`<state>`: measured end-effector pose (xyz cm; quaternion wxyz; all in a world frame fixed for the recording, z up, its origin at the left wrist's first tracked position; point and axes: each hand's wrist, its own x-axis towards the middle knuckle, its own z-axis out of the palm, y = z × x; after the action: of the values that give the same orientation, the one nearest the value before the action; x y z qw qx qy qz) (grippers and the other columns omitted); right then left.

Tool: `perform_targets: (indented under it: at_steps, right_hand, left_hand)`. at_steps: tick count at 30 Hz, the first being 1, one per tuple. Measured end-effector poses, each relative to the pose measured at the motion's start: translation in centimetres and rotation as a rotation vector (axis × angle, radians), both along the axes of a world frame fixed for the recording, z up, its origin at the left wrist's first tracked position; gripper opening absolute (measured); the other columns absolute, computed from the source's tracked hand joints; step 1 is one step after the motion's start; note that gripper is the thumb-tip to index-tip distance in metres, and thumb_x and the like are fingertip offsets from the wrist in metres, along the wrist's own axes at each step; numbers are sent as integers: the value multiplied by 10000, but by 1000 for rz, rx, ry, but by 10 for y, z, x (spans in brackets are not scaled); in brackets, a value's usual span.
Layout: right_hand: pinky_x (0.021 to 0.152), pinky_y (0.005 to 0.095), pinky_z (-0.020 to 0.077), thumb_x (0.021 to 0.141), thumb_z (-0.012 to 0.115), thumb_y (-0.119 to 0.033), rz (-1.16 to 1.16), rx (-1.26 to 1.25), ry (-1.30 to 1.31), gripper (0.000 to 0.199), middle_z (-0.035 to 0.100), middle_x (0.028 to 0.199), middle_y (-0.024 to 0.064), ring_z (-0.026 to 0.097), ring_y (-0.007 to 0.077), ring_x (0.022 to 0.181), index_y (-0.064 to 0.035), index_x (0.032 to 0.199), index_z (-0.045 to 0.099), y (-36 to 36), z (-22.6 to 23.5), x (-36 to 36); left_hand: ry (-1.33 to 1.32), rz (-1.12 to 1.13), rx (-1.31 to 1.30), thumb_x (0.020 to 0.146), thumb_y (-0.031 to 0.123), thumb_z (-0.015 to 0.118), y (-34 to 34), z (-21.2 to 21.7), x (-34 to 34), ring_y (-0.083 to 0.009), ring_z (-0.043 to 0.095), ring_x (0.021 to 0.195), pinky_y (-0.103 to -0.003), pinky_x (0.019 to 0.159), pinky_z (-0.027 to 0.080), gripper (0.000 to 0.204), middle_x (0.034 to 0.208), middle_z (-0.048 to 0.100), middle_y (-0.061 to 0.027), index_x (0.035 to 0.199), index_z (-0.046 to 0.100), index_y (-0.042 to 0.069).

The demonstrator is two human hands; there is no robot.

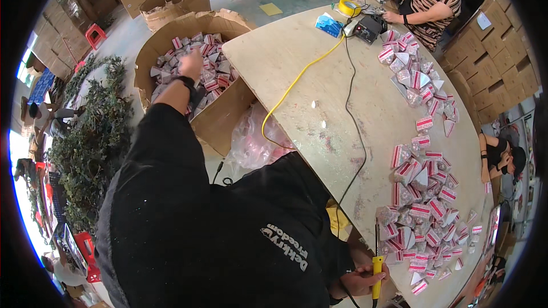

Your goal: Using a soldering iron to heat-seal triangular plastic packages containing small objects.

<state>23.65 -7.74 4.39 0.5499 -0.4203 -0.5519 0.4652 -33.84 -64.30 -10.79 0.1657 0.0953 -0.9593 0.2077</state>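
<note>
My left hand reaches over a large open cardboard box at the table's left edge. The box is filled with small packets carrying pink-and-white labels. Blur and angle hide those fingers, so I cannot tell whether they grip a packet. At the lower right, my right hand is closed round the yellow handle of a soldering iron. The iron's thin metal tip points up, away from me, beside a heap of clear, labelled packets on the pale wooden table.
A black cable and a yellow cord cross the table. A co-worker works at the far end beside yellow tape and a black control box. More packets lie along the right. Artificial greenery stands left.
</note>
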Motion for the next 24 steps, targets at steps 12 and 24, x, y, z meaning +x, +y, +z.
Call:
perform_targets:
  at_steps: [12, 24]
  right_hand:
    - [430, 170, 242, 998, 451, -378, -16, 70, 18, 363, 406, 578, -29, 336, 51, 453, -43, 1075, 568, 10, -27, 21]
    - [440, 183, 239, 997, 492, -359, -169, 142, 106, 399, 482, 610, 19, 335, 54, 463, -6, 1170, 559, 18, -32, 13]
  left_hand:
    - [-336, -88, 653, 824, 460, 640, 200, -54, 154, -347, 642, 1021, -438, 820, 544, 597, 1093, 630, -195, 1163, 494, -10]
    - [-404, 149, 722, 776, 449, 665, 247, -16, 164, -357, 484, 1276, -499, 1059, 349, 767, 1339, 507, -221, 1315, 397, -27]
